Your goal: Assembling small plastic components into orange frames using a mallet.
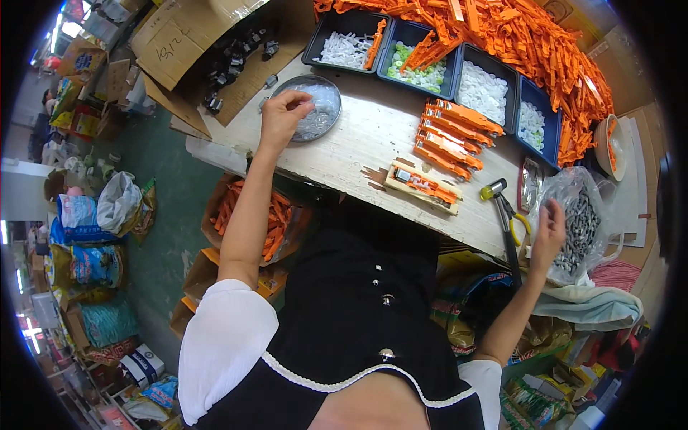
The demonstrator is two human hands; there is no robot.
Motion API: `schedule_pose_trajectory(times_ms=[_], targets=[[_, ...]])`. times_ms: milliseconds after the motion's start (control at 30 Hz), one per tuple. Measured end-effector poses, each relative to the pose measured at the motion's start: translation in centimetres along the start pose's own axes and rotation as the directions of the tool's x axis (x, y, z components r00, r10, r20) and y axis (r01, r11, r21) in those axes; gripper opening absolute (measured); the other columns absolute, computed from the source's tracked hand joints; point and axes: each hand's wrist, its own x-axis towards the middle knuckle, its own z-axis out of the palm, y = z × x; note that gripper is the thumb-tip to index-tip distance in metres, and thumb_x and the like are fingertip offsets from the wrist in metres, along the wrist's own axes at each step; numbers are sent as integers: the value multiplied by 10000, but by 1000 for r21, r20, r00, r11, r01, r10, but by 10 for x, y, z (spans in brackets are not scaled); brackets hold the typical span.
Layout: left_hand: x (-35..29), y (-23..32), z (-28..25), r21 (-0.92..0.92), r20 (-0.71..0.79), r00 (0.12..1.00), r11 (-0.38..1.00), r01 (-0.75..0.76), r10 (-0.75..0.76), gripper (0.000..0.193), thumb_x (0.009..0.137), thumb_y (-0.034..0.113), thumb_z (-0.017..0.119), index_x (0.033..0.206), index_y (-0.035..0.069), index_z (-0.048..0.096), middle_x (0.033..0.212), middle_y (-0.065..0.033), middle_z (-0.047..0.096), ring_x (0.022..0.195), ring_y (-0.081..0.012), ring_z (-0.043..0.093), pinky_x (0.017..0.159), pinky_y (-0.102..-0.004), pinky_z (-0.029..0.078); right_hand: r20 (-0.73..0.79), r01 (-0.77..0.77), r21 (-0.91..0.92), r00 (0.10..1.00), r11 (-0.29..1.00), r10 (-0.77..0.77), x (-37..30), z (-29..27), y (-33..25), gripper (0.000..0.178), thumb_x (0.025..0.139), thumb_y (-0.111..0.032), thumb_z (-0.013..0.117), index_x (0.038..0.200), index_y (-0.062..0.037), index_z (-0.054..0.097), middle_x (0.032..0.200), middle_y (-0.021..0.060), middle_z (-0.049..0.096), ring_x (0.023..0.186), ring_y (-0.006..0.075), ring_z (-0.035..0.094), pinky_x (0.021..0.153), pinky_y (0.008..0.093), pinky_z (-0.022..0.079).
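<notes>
My left hand (281, 120) is over the near-left rim of a round metal bowl (333, 118) holding small clear pieces. Its thumb and fingertips are pinched together; anything between them is too small to make out. My right hand (549, 235) is at the right, beside a clear plastic bag (579, 228) of small grey metal parts, with fingers stretched and apart from the thumb. Between the hands, a pale block (424, 188) on the table's near edge holds an orange plastic piece with metal and dark parts in it. Beyond it lies a row of several orange pieces (455, 140).
Dark bins (450, 87) of white and green pieces line the back before a large orange heap (502, 36). A hammer (505, 218) and yellow-handled pliers (517, 223) lie near my right hand. A cardboard box (190, 50) with black parts stands at left; orange pieces (265, 215) fill a box below.
</notes>
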Motion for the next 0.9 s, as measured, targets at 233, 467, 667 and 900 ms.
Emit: schedule_pose_trajectory(times_ms=[233, 467, 667, 900], targets=[[-35, 70, 45, -519, 359, 931, 814, 261, -69, 112, 794, -26, 597, 897, -23, 643, 783, -38, 565, 638, -90, 525, 559, -202, 425, 306, 276, 317, 876, 907, -374, -26, 93, -108, 256, 781, 31, 588, 1030, -19, 566, 857, 73, 574, 736, 151, 552, 659, 249, 444], [-45, 94, 71, -538, 486, 866, 823, 185, 122, 134, 773, -6, 640, 905, 1, 657, 859, -19, 567, 724, -51, 528, 593, -180, 438, 299, 463, 283, 789, 840, -537, -24, 110, -130, 189, 714, -8, 672, 876, -22, 574, 803, 80, 567, 736, 220, 541, 657, 301, 426], [-48, 92, 77, -485, 509, 843, 867, 116, 172, 142, 758, -36, 637, 893, 1, 659, 889, -44, 566, 755, -70, 546, 627, -172, 458, 301, 476, 265, 785, 839, -541, -25, 105, -130, 185, 711, -23, 678, 866, -31, 579, 808, 68, 575, 743, 217, 541, 666, 302, 414], [-50, 95, 80, -497, 510, 831, 865, 73, 223, 149, 750, -38, 644, 888, 12, 662, 883, -34, 563, 761, -62, 539, 612, -162, 444, 311, 539, 223, 750, 812, -583, -22, 106, -129, 186, 701, -30, 679, 858, -43, 579, 817, 50, 582, 737, 206, 538, 670, 301, 385]])
